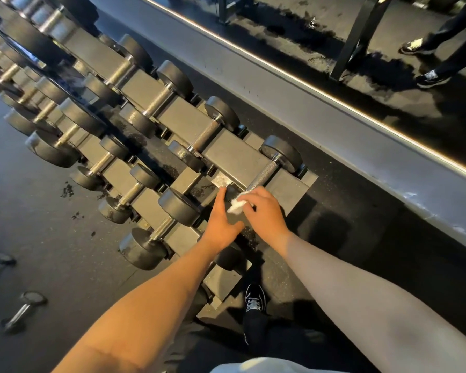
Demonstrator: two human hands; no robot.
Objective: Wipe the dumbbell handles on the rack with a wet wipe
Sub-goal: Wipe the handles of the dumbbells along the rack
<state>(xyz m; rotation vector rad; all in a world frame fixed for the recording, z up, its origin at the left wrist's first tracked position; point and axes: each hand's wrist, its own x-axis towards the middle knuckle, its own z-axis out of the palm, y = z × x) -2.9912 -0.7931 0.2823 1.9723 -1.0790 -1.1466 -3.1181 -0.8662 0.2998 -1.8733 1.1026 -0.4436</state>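
Dumbbell handle: end dumbbell, rack top tier | axis: runs up-right, away from right hand | right fingers pinch wet wipe at handle's near end | left hand: relaxed, beside.

Tiered metal rack with rows of dumbbells on dark floor.

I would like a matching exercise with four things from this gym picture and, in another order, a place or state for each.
1. wet wipe
2. left hand
3. loose dumbbell
4. black shoe

A. on the floor, far left
B. fingers straight, on the rack
C. held in the right hand
D. on the floor below the rack's end

Pairs: 1-C, 2-B, 3-A, 4-D
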